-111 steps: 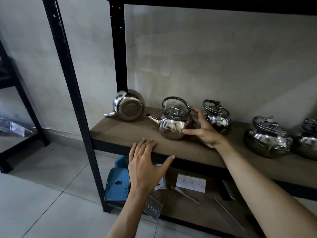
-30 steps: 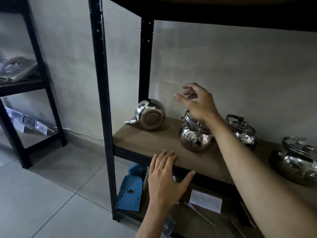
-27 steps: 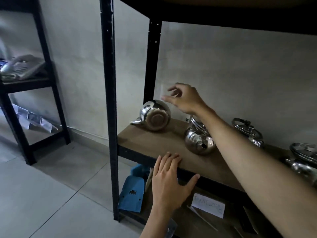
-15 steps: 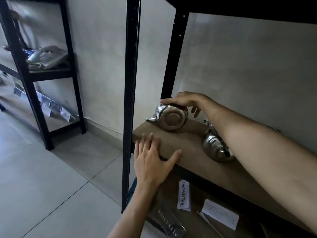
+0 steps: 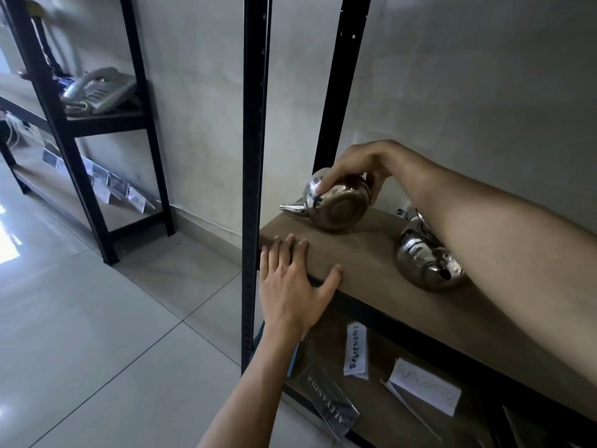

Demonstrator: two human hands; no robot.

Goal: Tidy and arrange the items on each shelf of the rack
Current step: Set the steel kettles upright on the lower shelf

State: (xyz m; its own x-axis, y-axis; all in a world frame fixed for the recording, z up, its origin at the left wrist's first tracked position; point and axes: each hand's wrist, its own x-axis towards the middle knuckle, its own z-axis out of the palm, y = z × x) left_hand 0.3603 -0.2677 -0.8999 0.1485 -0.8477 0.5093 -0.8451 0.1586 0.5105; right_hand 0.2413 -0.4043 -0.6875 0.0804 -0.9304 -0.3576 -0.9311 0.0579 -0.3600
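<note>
1. The tipped kettle [image 5: 334, 202] lies on its side near the shelf's [image 5: 355, 253] back left corner, base facing the camera.
2. The right hand [image 5: 358, 166] grips its body from above.
3. The left hand [image 5: 292, 286] rests flat, fingers straight, on the shelf's front edge.
4. A second kettle [image 5: 426, 263] stands to the right.

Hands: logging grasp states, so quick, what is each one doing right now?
Left hand: open, resting flat on the shelf edge.
Right hand: gripping the tipped-over kettle.

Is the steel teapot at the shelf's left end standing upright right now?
No, the tipped steel teapot lies on its side, round base facing the camera, with the right hand gripping it.
</note>
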